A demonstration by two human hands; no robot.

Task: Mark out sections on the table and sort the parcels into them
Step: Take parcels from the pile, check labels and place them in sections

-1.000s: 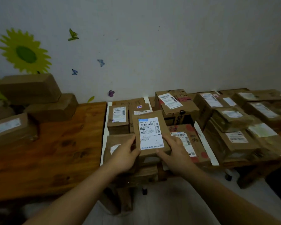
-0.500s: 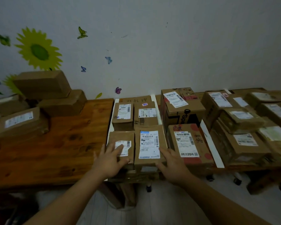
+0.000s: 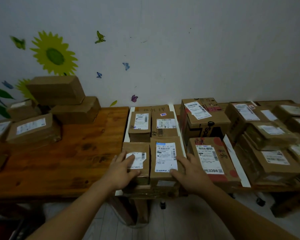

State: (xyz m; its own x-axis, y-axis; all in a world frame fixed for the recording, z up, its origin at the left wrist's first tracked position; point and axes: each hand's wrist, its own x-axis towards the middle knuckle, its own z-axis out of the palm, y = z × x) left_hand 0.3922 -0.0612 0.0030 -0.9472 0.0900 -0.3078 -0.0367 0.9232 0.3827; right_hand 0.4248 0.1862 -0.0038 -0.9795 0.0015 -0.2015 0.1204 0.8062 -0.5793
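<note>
A brown parcel with a long white label point(image 3: 165, 157) lies flat at the front of the middle section, between two white tape strips point(image 3: 177, 126). My right hand point(image 3: 189, 172) rests against its right front corner, fingers spread and fairly straight. My left hand point(image 3: 123, 170) lies flat on the smaller parcel point(image 3: 137, 158) to its left, fingers over that parcel's label. Two more parcels point(image 3: 140, 126) stand behind them in the same section.
Wooden table point(image 3: 68, 153) with a bare stretch on the left; a pile of unsorted boxes point(image 3: 55, 101) sits at its far left by the wall. Right of the tape, a red-printed parcel point(image 3: 211, 158) and several stacked boxes point(image 3: 270, 144) fill the table.
The labelled parcel, held up in both hands a second ago, now lies on the table in the middle section. My left hand moved onto the smaller parcel beside it.
</note>
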